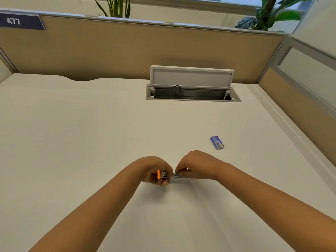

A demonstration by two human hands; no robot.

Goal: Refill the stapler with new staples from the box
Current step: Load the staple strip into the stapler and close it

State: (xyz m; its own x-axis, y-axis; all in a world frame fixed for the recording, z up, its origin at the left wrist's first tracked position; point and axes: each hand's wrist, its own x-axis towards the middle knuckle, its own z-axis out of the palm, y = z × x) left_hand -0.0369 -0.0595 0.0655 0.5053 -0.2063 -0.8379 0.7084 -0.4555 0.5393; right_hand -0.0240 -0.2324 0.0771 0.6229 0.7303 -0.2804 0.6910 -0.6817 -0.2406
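A small stapler [162,174] with an orange end and a metal body is held low over the white desk, in the middle of the view. My left hand [156,170] is wrapped around its orange end. My right hand [195,165] pinches the metal part [177,175] that sticks out to the right of it; whether this is the staple channel or a strip of staples I cannot tell. The blue staple box [217,142] lies on the desk, to the right of and beyond my right hand, apart from both hands.
A cable hatch [192,96] with its lid raised and a black plug inside sits at the back of the desk [91,124]. Tan partition walls [109,48] enclose the desk at the back and right. Plants [269,13] stand behind the partition.
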